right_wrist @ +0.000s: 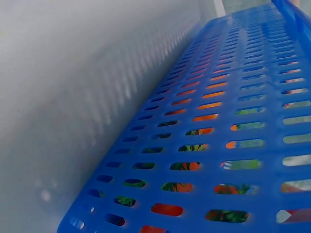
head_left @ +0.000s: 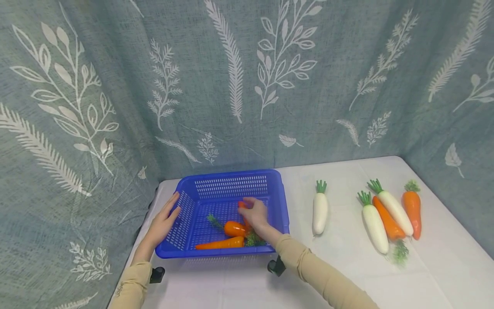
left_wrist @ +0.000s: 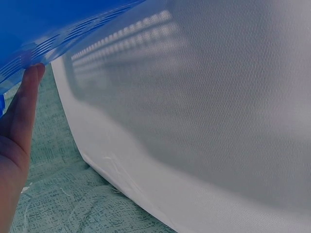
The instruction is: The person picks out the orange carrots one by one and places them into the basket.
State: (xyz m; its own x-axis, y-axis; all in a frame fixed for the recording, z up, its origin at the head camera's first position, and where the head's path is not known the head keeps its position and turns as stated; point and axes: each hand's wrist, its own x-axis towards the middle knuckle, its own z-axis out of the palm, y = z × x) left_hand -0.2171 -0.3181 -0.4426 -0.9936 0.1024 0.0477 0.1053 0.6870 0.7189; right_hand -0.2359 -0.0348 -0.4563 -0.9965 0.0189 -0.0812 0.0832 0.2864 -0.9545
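Observation:
A blue plastic basket (head_left: 231, 175) with slotted walls stands on the table. My left hand (head_left: 162, 223) rests at its left side; in the left wrist view straight fingers (left_wrist: 28, 97) touch the outer wall. My right hand (head_left: 256, 213) reaches over the front right corner and pinches a carrot (head_left: 241, 204), mostly hidden behind the fingers. Beside it in the basket lie a short plump carrot (head_left: 234, 228) with its leafy top to the left and a longer carrot (head_left: 220, 244) along the front wall. The right wrist view shows the basket's slotted wall (right_wrist: 228, 160), with orange and green behind it.
Right of the basket, a white radish (head_left: 320, 212) lies on the white tablecloth (head_left: 293, 266). Farther right are two more radishes (head_left: 375, 229), a carrot (head_left: 387, 219) between them and another carrot (head_left: 412, 212). A patterned green-blue curtain (head_left: 247, 107) hangs behind.

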